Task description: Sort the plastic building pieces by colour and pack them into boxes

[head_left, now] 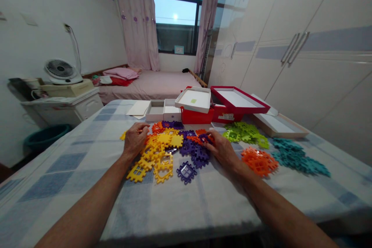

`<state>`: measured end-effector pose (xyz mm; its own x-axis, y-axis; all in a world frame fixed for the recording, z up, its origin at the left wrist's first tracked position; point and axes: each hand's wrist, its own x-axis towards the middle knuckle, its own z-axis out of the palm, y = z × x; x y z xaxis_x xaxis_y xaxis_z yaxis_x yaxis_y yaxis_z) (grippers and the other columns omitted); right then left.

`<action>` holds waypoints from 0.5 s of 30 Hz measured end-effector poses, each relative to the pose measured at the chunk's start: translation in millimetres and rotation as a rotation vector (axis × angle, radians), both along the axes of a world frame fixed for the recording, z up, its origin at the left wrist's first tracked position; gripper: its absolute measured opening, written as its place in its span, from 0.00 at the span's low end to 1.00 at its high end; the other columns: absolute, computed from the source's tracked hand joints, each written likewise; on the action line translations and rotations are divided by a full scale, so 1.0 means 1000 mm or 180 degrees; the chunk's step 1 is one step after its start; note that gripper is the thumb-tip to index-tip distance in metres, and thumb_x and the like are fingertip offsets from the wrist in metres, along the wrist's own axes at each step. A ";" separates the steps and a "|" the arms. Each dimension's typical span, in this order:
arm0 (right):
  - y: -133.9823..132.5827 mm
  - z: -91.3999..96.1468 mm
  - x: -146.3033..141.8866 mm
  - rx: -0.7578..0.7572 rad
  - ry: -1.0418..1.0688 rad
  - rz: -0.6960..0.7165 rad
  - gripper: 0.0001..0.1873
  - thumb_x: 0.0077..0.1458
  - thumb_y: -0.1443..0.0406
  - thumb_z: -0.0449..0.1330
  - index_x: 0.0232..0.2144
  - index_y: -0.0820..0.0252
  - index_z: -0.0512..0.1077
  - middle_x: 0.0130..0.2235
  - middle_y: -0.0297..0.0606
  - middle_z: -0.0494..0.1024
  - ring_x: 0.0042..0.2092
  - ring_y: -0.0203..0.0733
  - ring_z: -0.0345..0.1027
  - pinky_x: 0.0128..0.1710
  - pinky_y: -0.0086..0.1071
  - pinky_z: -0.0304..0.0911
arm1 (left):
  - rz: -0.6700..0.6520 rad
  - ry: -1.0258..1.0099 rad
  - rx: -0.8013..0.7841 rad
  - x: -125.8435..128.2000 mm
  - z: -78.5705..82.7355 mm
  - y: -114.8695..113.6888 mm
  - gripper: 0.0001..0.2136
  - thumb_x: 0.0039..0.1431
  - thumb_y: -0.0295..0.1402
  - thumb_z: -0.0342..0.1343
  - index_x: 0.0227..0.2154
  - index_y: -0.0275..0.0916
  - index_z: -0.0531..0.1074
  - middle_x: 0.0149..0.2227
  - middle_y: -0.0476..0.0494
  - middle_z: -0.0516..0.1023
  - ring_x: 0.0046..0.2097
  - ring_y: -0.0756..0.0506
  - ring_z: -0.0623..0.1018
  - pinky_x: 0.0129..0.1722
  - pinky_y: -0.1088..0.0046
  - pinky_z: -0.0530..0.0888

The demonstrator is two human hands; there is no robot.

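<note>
My left hand (135,138) is closed at the left side of a heap of yellow interlocking plastic tiles (157,151). Its fingertips are beside some orange tiles (157,127), and what they grip is hidden. My right hand (220,146) pinches a purple interlocking tile (205,138) at the right edge of the mixed heap. Below that tile lie more purple tiles (190,148), notched along their edges. A single purple window-shaped tile (186,173) rests flat in front of the heap.
Sorted piles of green tiles (245,132), orange tiles (259,161) and teal tiles (299,156) lie to the right. Behind stand white boxes (155,111), a red box (197,116) and a red-rimmed lid (240,100). A checked cloth (69,166) covers the table.
</note>
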<state>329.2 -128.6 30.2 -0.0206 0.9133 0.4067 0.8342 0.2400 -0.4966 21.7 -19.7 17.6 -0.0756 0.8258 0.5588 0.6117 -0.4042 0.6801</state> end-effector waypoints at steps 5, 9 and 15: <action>-0.003 -0.001 -0.008 -0.0137 -0.0288 0.0233 0.17 0.58 0.57 0.54 0.48 0.57 0.67 0.45 0.40 0.75 0.44 0.43 0.69 0.43 0.35 0.61 | -0.0011 0.0034 0.0010 -0.002 -0.003 0.002 0.12 0.52 0.35 0.47 0.31 0.38 0.76 0.38 0.43 0.78 0.40 0.46 0.77 0.43 0.70 0.75; -0.001 -0.001 -0.002 -0.0138 -0.0236 0.0239 0.15 0.62 0.59 0.48 0.44 0.59 0.69 0.42 0.40 0.74 0.42 0.40 0.68 0.41 0.33 0.60 | -0.0016 0.0087 0.0013 -0.001 -0.001 0.001 0.13 0.52 0.35 0.47 0.30 0.38 0.76 0.38 0.43 0.78 0.40 0.46 0.77 0.43 0.71 0.74; -0.004 0.001 0.002 -0.0278 -0.0250 0.0280 0.13 0.61 0.59 0.48 0.40 0.59 0.68 0.35 0.38 0.74 0.37 0.40 0.67 0.37 0.32 0.59 | -0.0072 0.0134 -0.0015 0.000 0.000 0.001 0.12 0.52 0.35 0.47 0.29 0.39 0.76 0.36 0.44 0.78 0.41 0.45 0.77 0.43 0.70 0.74</action>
